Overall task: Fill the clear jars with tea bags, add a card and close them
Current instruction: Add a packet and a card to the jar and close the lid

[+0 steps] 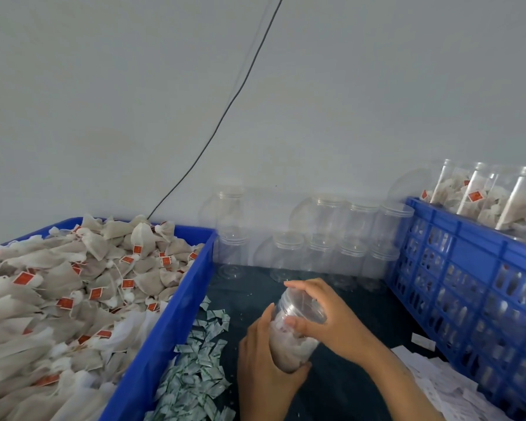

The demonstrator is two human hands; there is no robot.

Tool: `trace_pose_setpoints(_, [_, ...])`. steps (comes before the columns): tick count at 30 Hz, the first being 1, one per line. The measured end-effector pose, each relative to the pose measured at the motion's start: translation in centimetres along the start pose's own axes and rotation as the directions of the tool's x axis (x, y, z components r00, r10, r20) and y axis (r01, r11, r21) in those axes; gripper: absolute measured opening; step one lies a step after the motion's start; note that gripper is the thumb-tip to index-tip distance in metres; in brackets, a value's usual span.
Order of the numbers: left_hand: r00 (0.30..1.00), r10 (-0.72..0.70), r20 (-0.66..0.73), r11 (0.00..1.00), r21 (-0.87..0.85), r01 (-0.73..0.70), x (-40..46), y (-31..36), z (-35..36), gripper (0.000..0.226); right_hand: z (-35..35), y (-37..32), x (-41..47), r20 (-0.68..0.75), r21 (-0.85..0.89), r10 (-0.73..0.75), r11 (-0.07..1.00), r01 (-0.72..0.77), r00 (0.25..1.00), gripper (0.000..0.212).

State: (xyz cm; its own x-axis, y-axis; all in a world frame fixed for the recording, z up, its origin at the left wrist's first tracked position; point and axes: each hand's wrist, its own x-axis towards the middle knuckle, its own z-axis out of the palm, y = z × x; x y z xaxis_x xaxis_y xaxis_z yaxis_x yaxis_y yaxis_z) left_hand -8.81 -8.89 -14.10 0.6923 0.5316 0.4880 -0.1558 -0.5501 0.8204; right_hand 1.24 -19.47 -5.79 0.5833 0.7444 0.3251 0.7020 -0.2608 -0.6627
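A clear jar (pixel 295 338) filled with tea bags is tilted over the dark table, low in the middle. My left hand (pixel 264 363) grips its lower body from the left. My right hand (pixel 319 311) curls over the clear lid at its top, thumb on the side. Loose tea bags (pixel 73 287) with red tags fill the blue tray (pixel 176 314) on the left. White cards (pixel 431 372) lie at the lower right.
Empty clear jars (pixel 316 238) are stacked against the wall behind. A blue crate (pixel 468 284) on the right carries filled jars (pixel 486 192). Small green-and-white sachets (pixel 195 369) are scattered beside the tray. A black cable (pixel 225 113) hangs down the wall.
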Motion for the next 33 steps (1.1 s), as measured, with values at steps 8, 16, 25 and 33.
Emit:
trace_pose_setpoints(8, [0.986,-0.114,0.126,0.993,-0.006,0.115,0.3,-0.2,-0.7,0.113,0.7,0.0,0.8,-0.010,0.168,0.002,0.986,0.000,1.000,0.046])
trace_pose_setpoints(16, [0.863,0.027,0.504,0.868,-0.440,0.230,1.1,-0.1,-1.4,0.070,-2.0,0.0,-0.2,0.162,0.313,-0.021,0.949,-0.031,0.987,0.045])
trace_pose_setpoints(25, [0.853,0.015,0.522,0.813,-0.503,0.293,1.3,-0.1,-1.4,0.076,-2.5,-1.0,-0.2,0.181,0.217,0.017,0.975,-0.057,0.983,0.031])
trace_pose_setpoints(33, [0.969,-0.050,0.241,0.943,-0.308,0.125,0.7,-1.0,-0.3,0.094,0.0,-1.8,0.7,-0.003,0.137,0.182,0.974,-0.179,0.983,0.034])
